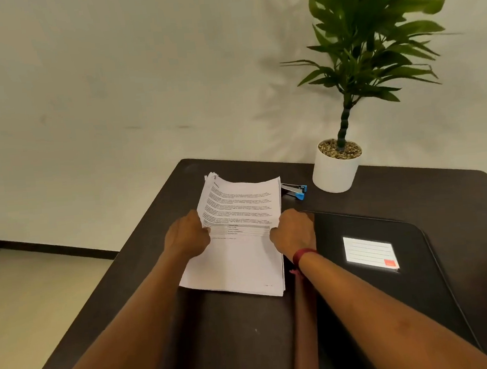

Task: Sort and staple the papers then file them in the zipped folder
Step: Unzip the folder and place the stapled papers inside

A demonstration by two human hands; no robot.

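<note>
On the dark surface (234, 332), towards its far left part, lies a stack of papers (243, 261) with printed text on the top sheet, and both hands are at it. The left hand (186, 236) comes in from the lower left on a bare, nearly straight forearm. Its back faces the camera, and its fingers curl round the stack's left edge about halfway along, with the thumb lying on the top sheet. The right hand (293, 233) reaches in on the other forearm from the lower right. It is knuckles up and clenched round the right edge of the stack, directly across from the left hand. Its fingertips are hidden by the hand itself. A red band (303, 255) circles the right wrist. Between the two grips the upper sheets bow upward at their far end, where the corners fan out unevenly, while the near end of the stack lies flat on the surface.

Just to the right of the papers, touching or nearly touching the right hand, the black zipped folder (422, 286) lies flat and closed, with a white lined label (370, 252) on its cover. Behind the stack's far right corner sits a blue and grey stapler (296, 191), partly hidden by the sheets. A potted plant (335, 173) in a white pot stands near it, against the pale wall (109, 78).
</note>
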